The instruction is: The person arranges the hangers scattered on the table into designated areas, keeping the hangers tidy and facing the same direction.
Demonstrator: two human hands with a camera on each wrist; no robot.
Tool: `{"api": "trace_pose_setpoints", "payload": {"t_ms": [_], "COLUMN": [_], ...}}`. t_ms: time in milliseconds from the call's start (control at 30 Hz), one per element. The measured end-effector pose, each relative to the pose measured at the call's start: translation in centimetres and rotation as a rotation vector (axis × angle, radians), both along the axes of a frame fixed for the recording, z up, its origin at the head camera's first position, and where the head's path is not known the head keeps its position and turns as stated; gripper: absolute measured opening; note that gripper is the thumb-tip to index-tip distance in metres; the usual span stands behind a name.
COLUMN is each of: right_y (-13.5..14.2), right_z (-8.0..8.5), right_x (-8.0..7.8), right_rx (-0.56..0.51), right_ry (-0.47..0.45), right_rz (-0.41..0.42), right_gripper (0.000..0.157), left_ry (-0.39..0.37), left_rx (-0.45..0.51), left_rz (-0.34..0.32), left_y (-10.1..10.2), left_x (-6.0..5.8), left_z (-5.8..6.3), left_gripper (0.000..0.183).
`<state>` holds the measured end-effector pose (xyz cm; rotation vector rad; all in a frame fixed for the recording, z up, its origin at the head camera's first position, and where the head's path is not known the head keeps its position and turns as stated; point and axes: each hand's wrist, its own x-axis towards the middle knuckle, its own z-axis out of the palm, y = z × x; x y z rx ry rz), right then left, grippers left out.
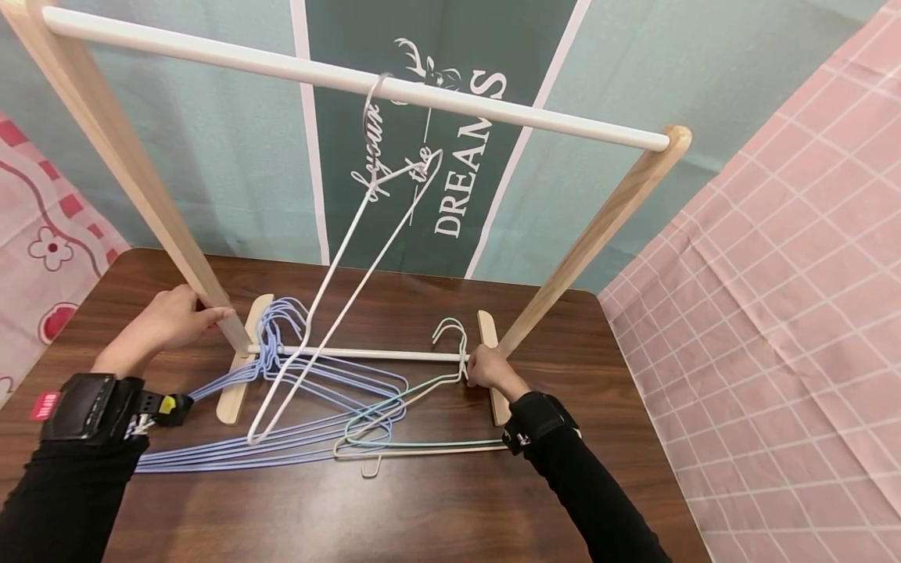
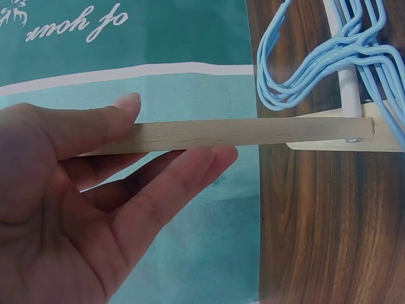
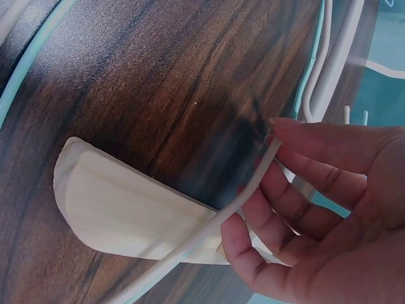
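Note:
My left hand (image 1: 169, 320) grips the left wooden post (image 2: 253, 131) of a garment rack low down, thumb on one side and fingers on the other. With my right hand (image 1: 493, 369) I pinch a beige hanger (image 3: 209, 225) near its neck, beside the rack's right foot (image 3: 133, 206). A mint green hanger (image 1: 436, 445) lies along the beige one. Several blue hangers (image 1: 271, 324) are bunched by the left foot, their hooks together near the lower bar (image 1: 394, 355). From the top bar (image 1: 211, 53) hangs one white hanger (image 1: 373, 188).
The rack stands on a dark wood table (image 1: 450, 516). Behind it hangs a green cloth (image 1: 422, 250) with white lettering. A pink checked cloth (image 1: 767, 313) covers the right side, and a pink flowered cloth (image 1: 42, 203) the left. A small beige hook (image 1: 371, 474) pokes out below the hangers.

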<state>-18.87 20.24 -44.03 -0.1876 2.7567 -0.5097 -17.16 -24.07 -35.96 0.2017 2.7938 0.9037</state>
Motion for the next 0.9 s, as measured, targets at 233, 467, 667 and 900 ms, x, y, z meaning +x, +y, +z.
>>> {"api": "trace_pose_setpoints", "payload": {"t_ms": [233, 467, 667, 900], "right_y": [0.11, 0.17, 0.37, 0.65], "right_z": [0.15, 0.35, 0.36, 0.88], "right_x": [-0.03, -0.07, -0.19, -0.16], "right_rx": [0.012, 0.01, -0.018, -0.085], "right_ry": [-0.006, -0.008, -0.025, -0.062], "right_rz": [0.018, 0.016, 0.01, 0.012], "right_gripper": [0.014, 0.016, 0.012, 0.014], "left_ry": [0.017, 0.014, 0.018, 0.011], "left_rx": [0.0, -0.007, -0.008, -0.007], "left_rz": [0.013, -0.002, -0.007, -0.006], "left_y": [-0.15, -0.09, -0.13, -0.15], "left_x": [-0.08, -0.18, -0.22, -0.16], "left_z": [-0.31, -0.16, -0.13, -0.09], "left_gripper": [0.044, 0.039, 0.039, 0.04]}}
